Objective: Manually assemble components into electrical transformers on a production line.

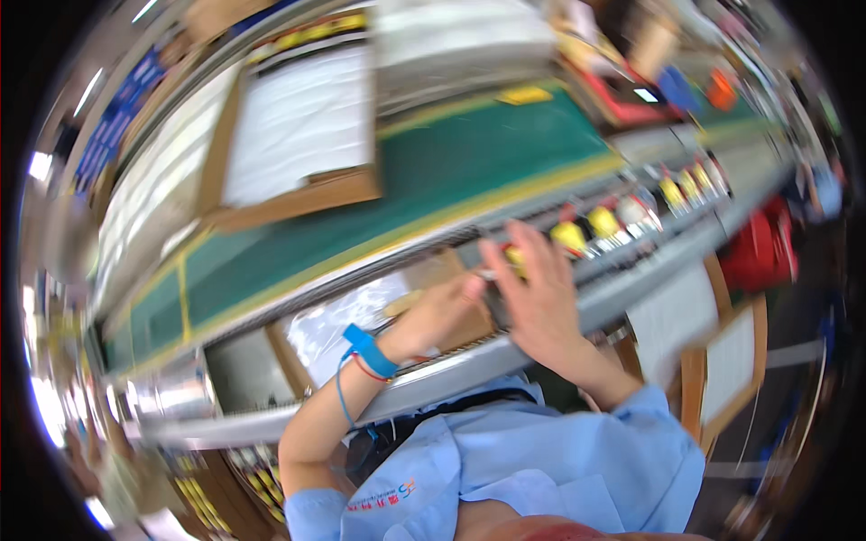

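Note:
My left hand, with a blue band and cord at its wrist, reaches in over the near rail of the workbench. Its fingers are drawn together at the tips, close to my right hand; what they hold, if anything, is blurred. My right hand has its fingers stretched out and apart, back upward, and appears to hold nothing. Just beyond its fingers stands a row of small yellow-and-white parts with silver legs and red bits, running off to the right along the rail. A clear plastic bag lies in a carton below my left hand.
A green bench top with yellow edging stretches across. On it stands an open carton lined with white sheets. A red-framed device sits far right. White-filled cartons stand right of me, near a red object.

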### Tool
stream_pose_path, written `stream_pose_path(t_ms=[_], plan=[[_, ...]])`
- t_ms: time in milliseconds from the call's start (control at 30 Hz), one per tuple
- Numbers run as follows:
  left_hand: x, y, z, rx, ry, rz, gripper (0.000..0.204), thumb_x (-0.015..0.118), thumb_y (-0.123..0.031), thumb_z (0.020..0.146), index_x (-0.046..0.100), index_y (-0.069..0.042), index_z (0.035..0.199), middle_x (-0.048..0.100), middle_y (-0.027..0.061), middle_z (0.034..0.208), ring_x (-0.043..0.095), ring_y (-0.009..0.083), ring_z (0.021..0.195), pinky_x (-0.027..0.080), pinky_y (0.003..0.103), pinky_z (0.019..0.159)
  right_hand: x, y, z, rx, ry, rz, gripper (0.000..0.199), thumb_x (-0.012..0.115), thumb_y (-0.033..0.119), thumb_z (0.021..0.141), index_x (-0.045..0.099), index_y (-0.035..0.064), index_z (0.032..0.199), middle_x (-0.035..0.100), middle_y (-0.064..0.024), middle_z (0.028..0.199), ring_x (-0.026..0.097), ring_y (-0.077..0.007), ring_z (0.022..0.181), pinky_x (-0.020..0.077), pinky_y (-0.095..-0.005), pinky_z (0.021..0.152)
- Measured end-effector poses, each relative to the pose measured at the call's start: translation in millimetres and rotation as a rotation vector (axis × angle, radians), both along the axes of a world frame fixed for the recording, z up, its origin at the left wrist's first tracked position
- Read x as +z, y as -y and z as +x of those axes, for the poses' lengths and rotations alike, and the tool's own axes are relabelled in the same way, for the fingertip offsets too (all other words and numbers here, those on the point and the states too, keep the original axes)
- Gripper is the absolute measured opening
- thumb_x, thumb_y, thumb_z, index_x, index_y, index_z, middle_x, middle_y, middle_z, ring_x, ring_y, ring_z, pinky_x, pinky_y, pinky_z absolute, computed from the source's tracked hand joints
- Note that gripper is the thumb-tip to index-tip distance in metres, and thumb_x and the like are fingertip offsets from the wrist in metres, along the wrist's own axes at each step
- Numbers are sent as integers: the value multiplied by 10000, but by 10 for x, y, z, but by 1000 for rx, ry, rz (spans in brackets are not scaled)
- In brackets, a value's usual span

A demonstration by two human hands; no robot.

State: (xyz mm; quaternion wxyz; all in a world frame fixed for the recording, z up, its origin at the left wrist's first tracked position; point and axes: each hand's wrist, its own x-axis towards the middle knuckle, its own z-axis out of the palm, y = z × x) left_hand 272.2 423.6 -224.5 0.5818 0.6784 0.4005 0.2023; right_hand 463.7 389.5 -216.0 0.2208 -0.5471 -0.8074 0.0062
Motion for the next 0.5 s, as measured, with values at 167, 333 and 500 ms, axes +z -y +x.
stream_pose_path(t_ms=[167, 333, 500], plan=[[1139, 871, -903, 260, 80, 830, 345, 593, -221, 951, 588, -72, 1262, 619, 91, 1055, 584, 223, 934, 434, 388, 912, 33, 77, 220, -84, 147, 37, 888, 699, 28, 681, 354, 99, 1496, 261, -260, 1519, 277, -425, 1407, 270, -543, 1110], [1230, 1542, -1033, 577, 601, 1338, 163, 553, -259, 968, 635, -213, 1100, 513, -21, 869, 508, 125, 816, 380, 347, 843, -143, -12, 376, -237, 269, 201, 933, 691, 5, 702, 284, 137, 1531, 199, -190, 1580, 230, -386, 1445, 223, -544, 1150], [1245, 1944, -1278, 593, 627, 1551, 306, 498, -323, 982, 613, -341, 1265, 522, -56, 884, 505, 89, 842, 337, 355, 907, -388, -251, 954, -295, 297, 359, 860, 669, 412, 832, 257, 177, 1549, 221, -114, 1597, 294, -383, 1408, 286, -489, 1108]])
